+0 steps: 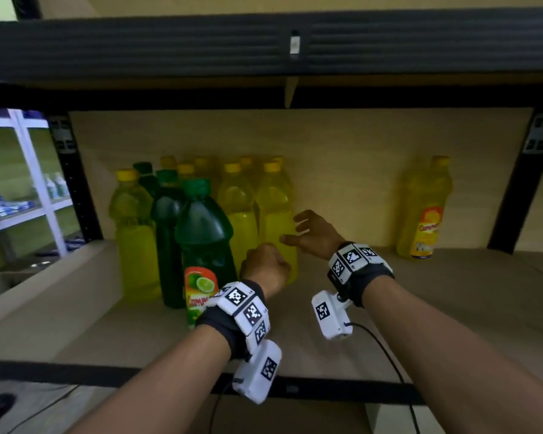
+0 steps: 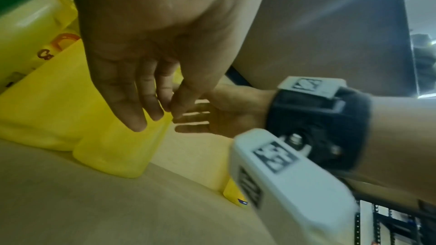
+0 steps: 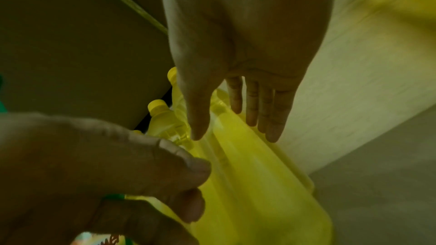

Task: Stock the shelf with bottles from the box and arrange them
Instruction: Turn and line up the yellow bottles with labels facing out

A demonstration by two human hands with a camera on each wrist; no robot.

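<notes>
Several yellow and green bottles stand grouped on the shelf board (image 1: 420, 308), left of centre. The front right yellow bottle (image 1: 276, 214) has a hand on either side. My left hand (image 1: 264, 264) is at its lower front, fingers loosely bent and holding nothing; in the left wrist view the left hand (image 2: 151, 111) hangs just over the yellow bottle (image 2: 113, 148). My right hand (image 1: 295, 227) is beside the bottle's right side, fingers spread and straight. In the right wrist view the right hand (image 3: 235, 128) hovers over the bottle (image 3: 259, 183). No box is in view.
A tall green bottle (image 1: 206, 233) with a lime label stands at the group's front. One yellow bottle (image 1: 425, 211) stands alone at the far right. The upper shelf beam (image 1: 170, 48) hangs low overhead. Black uprights (image 1: 76, 183) bound the bay.
</notes>
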